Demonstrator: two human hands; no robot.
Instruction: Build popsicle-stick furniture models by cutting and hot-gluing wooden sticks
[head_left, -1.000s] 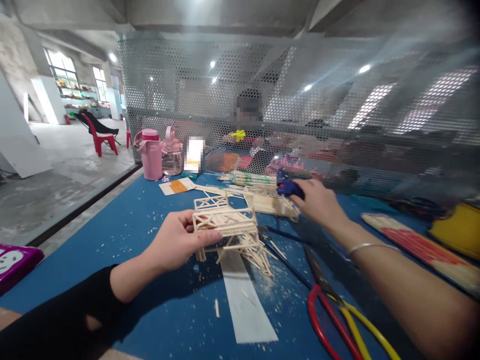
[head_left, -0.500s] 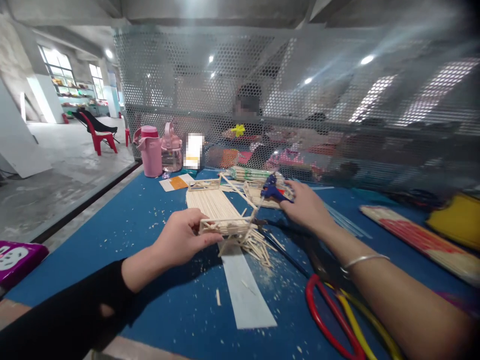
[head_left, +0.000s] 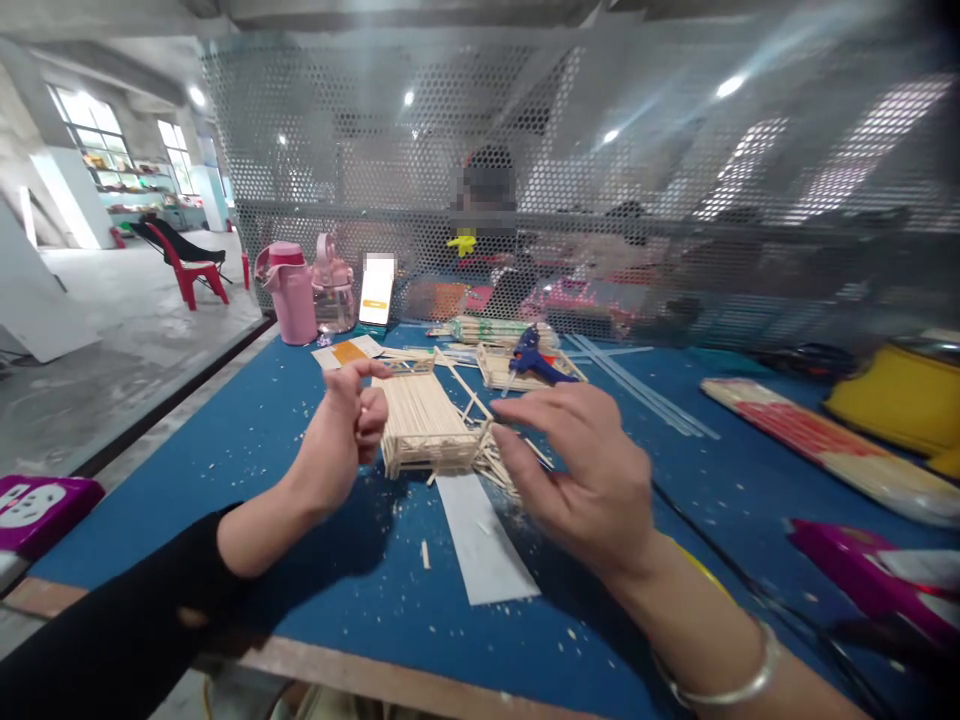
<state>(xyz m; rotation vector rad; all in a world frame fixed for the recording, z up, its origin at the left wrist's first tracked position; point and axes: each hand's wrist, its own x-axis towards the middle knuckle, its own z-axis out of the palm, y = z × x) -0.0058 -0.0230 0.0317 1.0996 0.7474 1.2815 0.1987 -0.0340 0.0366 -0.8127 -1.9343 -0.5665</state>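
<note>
1. The stick frame (head_left: pixel 424 425) now rests on the blue table (head_left: pixel 300 560), planked surface up and its latticed near side toward the wearer. A moment ago the left hand was holding that side; now the frame appears to sit without support.

2. The left hand (head_left: pixel 341 430) has let go and stands beside the frame's left side, index finger extended and the others loosely curled. Nothing shows in its grasp.

3. The right hand (head_left: pixel 585 470) has left the glue gun and come to the frame's near right corner. Thumb and forefinger are parted, with nothing visible between them; whether they touch the frame, I can't tell.

4. The glue gun (head_left: pixel 536 362) now lies by the smaller stick piece (head_left: pixel 495 365) behind the frame. With both hands apparently empty, I judge this a pause in gluing, perhaps for checking or adjusting the frame.

5. Loose sticks (head_left: pixel 499 472) lie under and beside the near right corner; the pale strip (head_left: pixel 480 550) runs from there toward the wearer.

6. Farther out stand the pink flask (head_left: pixel 292 300) and lit phone (head_left: pixel 376 290).
</note>
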